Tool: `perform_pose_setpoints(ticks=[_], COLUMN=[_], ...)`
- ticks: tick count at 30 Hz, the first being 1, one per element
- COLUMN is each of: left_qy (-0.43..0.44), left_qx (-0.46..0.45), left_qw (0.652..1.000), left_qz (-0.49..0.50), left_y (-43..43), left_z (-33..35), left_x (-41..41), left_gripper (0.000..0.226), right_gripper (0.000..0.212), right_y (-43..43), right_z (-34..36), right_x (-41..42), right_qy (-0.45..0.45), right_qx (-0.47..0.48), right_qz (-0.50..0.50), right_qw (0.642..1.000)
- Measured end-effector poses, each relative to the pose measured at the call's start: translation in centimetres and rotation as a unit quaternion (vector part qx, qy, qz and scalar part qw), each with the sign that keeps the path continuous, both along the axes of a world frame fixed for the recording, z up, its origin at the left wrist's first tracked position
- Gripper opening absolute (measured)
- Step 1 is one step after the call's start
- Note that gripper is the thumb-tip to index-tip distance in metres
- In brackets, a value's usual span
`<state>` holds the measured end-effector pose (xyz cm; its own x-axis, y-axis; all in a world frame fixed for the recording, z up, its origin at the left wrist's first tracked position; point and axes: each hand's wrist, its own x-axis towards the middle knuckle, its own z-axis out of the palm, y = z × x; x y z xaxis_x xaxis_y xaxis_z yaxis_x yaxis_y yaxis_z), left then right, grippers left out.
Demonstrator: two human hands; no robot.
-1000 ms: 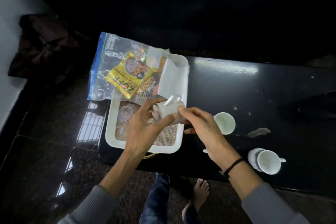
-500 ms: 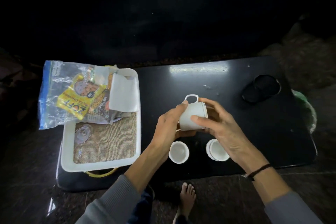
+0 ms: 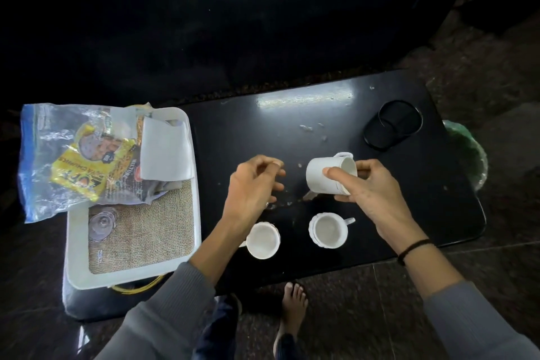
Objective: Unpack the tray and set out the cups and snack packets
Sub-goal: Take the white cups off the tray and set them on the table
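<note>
A glossy black rectangular surface point(image 3: 321, 114) carries, at its left end, a white rectangular plastic tray point(image 3: 76, 257) lined with woven burlap. Across the tray's far end lies a clear plastic zip bag point(image 3: 43, 155) holding yellow snack packets point(image 3: 79, 175). The right hand point(image 3: 371, 193) grips a white ceramic cup point(image 3: 324, 175), tipped sideways above the surface. The left hand point(image 3: 248, 187) hovers empty, fingers loosely curled. Two white cups point(image 3: 328, 231) stand upright near the front edge.

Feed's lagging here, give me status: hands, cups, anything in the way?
Right hand holds cup tilted above table. Left hand empty. Two cups set out. Snack bag on tray.
</note>
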<state>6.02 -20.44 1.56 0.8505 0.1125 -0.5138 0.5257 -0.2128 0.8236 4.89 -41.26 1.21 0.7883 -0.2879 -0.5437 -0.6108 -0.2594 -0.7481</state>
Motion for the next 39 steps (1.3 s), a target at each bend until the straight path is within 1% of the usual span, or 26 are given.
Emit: perform_pose_setpoints(ticks=[3,8,12,19,23,30,34,36,39], left_qy=[-0.002,0.001,0.013,0.024,0.015,0.008,0.01,0.008,0.005], left_qx=[0.018,0.033,0.033,0.043,0.065,0.087,0.082,0.079,0.071], left_qw=[1.0,0.999,0.999,0.999,0.997,0.995,0.995,0.996,0.996], left_qz=[-0.003,0.007,0.01,-0.001,-0.028,-0.052,-0.05,-0.049,-0.048], left_y=[0.6,1.5,2.0,2.3,2.6,2.7,2.6,2.6,2.7], left_z=[-0.6,-1.5,-2.0,-2.6,-2.8,-2.5,-2.4,-2.2,-2.0], left_x=[0.4,0.8,1.2,1.8,1.6,1.3,1.1,0.8,0.3], left_gripper=[0.018,0.02,0.018,0.017,0.016,0.016,0.017,0.017,0.017], right_gripper=[0.052,0.07,0.075,0.083,0.084,0.085,0.088,0.084,0.067], right_y=[0.6,2.7,4.3,5.5,5.8,5.6,5.2,5.1,5.2], right_z=[-0.5,-1.7,-2.5,-3.4,-3.7,-3.3,-2.6,-1.9,-0.8], right_x=[0.7,1.6,2.0,2.5,2.6,2.5,2.2,1.9,1.3], right_qy=[0.028,0.024,0.018,0.03,0.023,0.025,0.032,0.021,-0.013], right_qx=[-0.076,-0.191,-0.258,-0.316,-0.342,-0.349,-0.37,-0.397,-0.445], right_qz=[0.035,0.113,0.122,0.124,0.128,0.16,0.189,0.197,0.226], right_qw=[0.996,0.975,0.958,0.94,0.931,0.923,0.909,0.896,0.867])
